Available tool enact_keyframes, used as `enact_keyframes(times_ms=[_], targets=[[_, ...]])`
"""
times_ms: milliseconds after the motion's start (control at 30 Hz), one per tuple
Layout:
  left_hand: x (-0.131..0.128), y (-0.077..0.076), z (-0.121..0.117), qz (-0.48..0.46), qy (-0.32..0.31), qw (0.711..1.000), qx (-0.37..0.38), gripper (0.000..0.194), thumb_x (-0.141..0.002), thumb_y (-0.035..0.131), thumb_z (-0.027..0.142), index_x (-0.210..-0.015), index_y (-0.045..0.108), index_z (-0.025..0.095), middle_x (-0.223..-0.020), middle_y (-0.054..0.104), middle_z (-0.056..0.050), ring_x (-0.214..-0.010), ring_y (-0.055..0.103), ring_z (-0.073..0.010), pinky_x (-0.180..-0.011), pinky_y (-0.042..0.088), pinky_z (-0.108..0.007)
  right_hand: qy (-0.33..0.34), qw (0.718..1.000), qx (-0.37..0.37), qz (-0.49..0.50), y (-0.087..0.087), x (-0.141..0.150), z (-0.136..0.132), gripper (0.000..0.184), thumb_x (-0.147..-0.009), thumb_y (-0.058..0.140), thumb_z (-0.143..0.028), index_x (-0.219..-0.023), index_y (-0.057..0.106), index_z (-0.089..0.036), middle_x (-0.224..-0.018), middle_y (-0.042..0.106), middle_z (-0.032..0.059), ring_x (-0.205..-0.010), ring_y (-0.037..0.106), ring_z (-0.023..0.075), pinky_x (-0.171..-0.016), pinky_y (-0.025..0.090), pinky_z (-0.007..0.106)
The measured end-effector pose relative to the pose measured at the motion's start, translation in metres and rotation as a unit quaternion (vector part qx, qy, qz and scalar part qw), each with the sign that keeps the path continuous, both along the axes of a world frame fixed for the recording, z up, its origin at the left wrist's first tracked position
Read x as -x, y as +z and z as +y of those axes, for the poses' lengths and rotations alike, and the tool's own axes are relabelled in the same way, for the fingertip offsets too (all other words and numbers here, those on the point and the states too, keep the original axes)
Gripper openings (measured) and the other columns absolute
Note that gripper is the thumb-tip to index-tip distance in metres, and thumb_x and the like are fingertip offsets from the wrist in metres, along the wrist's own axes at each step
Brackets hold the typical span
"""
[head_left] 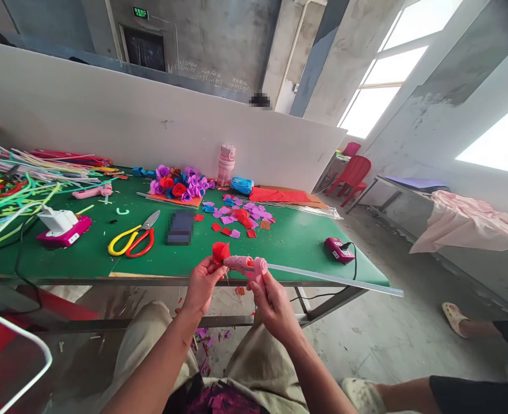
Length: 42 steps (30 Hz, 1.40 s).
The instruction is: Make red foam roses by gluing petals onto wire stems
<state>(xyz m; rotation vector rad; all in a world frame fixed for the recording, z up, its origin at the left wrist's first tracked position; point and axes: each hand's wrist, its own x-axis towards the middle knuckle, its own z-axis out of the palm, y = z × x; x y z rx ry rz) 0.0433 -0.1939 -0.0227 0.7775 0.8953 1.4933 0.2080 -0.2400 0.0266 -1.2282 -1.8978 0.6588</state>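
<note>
Pinched in my left hand (203,282) is a red paper flower (220,252), held just past the table's front edge. My right hand (275,302) grips a pink glue gun (241,264) by its handle, and its nozzle end meets the base of the flower. Whether the tip touches the paper is hidden by my fingers. A long clear glue stick (335,279) sticks out of the back of the gun to the right. Beyond my hands lie loose purple and red paper petals (247,214) and a pile of finished paper roses (180,184).
Scissors (135,236) with yellow and red handles and a dark phone (180,227) lie on the green table (288,241). Power sockets (339,250) sit at right and left. Coloured pipe cleaners (30,178) heap at left. A pink bottle (226,165) stands by the white partition. Another person's legs show at right.
</note>
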Motion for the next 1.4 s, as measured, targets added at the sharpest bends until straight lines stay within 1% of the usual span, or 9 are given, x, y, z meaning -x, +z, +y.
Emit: enact_keyframes(times_ms=[100, 267, 433, 567, 767, 900, 1100, 1300, 1400], targets=[[-0.0009, 0.0003, -0.0003, 0.003, 0.001, 1.000, 0.006, 0.026, -0.063, 0.072, 0.020, -0.087, 0.067, 0.017, -0.078, 0.069, -0.001, -0.066, 0.055, -0.0097, -0.064, 0.040, -0.022, 0.003, 1.000, -0.010, -0.015, 0.0008, 0.0014, -0.0005, 0.029, -0.092, 0.036, -0.030, -0.115, 0.048, -0.016, -0.084, 0.062, 0.0051, -0.070, 0.056, 0.0157, -0.061, 0.042, 0.024], [-0.0035, 0.0017, -0.0003, -0.005, -0.001, 1.000, 0.008, 0.025, -0.060, 0.073, 0.020, -0.084, 0.067, 0.017, -0.075, 0.069, -0.001, -0.064, 0.055, -0.0097, -0.064, 0.040, -0.023, -0.004, 1.000, -0.014, -0.028, 0.0026, 0.0015, -0.0003, 0.030, -0.092, 0.036, -0.030, -0.115, 0.049, -0.015, -0.088, 0.064, 0.0071, -0.076, 0.059, 0.0178, -0.063, 0.044, 0.025], [-0.0041, 0.0021, -0.0010, -0.004, -0.003, 1.000, 0.008, 0.027, -0.059, 0.073, 0.020, -0.085, 0.067, 0.017, -0.075, 0.069, -0.001, -0.063, 0.055, -0.0096, -0.063, 0.040, -0.023, -0.003, 0.999, -0.010, -0.032, 0.0031, -0.0008, -0.0001, 0.033, -0.092, 0.036, -0.030, -0.120, 0.047, -0.016, -0.085, 0.064, 0.0052, -0.072, 0.058, 0.0164, -0.061, 0.044, 0.024], [-0.0040, 0.0026, -0.0017, 0.006, -0.005, 1.000, 0.007, 0.024, -0.061, 0.073, 0.022, -0.083, 0.066, 0.016, -0.073, 0.069, -0.001, -0.063, 0.054, -0.0095, -0.062, 0.039, -0.022, -0.002, 0.999, -0.012, -0.034, 0.0035, -0.0011, 0.0011, 0.030, -0.092, 0.037, -0.030, -0.115, 0.049, -0.016, -0.077, 0.063, 0.0035, -0.064, 0.056, 0.0151, -0.059, 0.043, 0.023], [-0.0044, 0.0058, -0.0022, 0.003, 0.000, 1.000, 0.011, 0.024, -0.059, 0.073, 0.020, -0.081, 0.066, 0.017, -0.070, 0.067, 0.000, -0.061, 0.054, -0.0102, -0.061, 0.039, -0.023, 0.002, 1.000, -0.009, -0.029, 0.0038, -0.0016, 0.0002, 0.032, -0.091, 0.038, -0.029, -0.119, 0.048, -0.017, -0.083, 0.064, 0.0055, -0.069, 0.058, 0.0169, -0.058, 0.043, 0.024], [-0.0047, 0.0063, -0.0028, 0.010, 0.001, 1.000, 0.012, 0.023, -0.059, 0.073, 0.022, -0.080, 0.066, 0.017, -0.068, 0.067, 0.000, -0.062, 0.055, -0.0108, -0.062, 0.039, -0.024, 0.002, 1.000, -0.004, -0.023, 0.0028, -0.0012, 0.0006, 0.029, -0.092, 0.037, -0.029, -0.115, 0.049, -0.017, -0.081, 0.063, 0.0052, -0.066, 0.057, 0.0163, -0.058, 0.043, 0.024], [-0.0049, 0.0044, -0.0024, 0.001, -0.001, 1.000, 0.010, 0.022, -0.059, 0.070, 0.016, -0.080, 0.066, 0.016, -0.069, 0.066, 0.000, -0.059, 0.051, -0.0085, -0.059, 0.038, -0.022, 0.009, 1.000, 0.000, -0.022, 0.0020, 0.0004, 0.0014, 0.025, -0.092, 0.037, -0.028, -0.110, 0.051, -0.017, -0.086, 0.063, 0.0060, -0.073, 0.058, 0.0168, -0.060, 0.043, 0.024], [-0.0050, 0.0043, -0.0031, -0.001, -0.006, 1.000, 0.011, 0.023, -0.060, 0.072, 0.019, -0.082, 0.067, 0.016, -0.071, 0.067, 0.000, -0.061, 0.053, -0.0093, -0.061, 0.039, -0.023, -0.001, 1.000, -0.005, -0.030, 0.0013, -0.0024, -0.0003, 0.025, -0.092, 0.038, -0.029, -0.111, 0.050, -0.017, -0.077, 0.062, 0.0031, -0.063, 0.055, 0.0146, -0.057, 0.041, 0.023], [-0.0054, 0.0046, -0.0031, 0.003, -0.002, 1.000, 0.016, 0.023, -0.059, 0.072, 0.021, -0.081, 0.067, 0.016, -0.071, 0.067, -0.001, -0.062, 0.054, -0.0103, -0.061, 0.039, -0.023, -0.003, 0.999, -0.014, -0.030, 0.0006, -0.0007, 0.0010, 0.026, -0.092, 0.037, -0.029, -0.111, 0.050, -0.018, -0.080, 0.063, 0.0043, -0.065, 0.056, 0.0155, -0.058, 0.041, 0.024]])
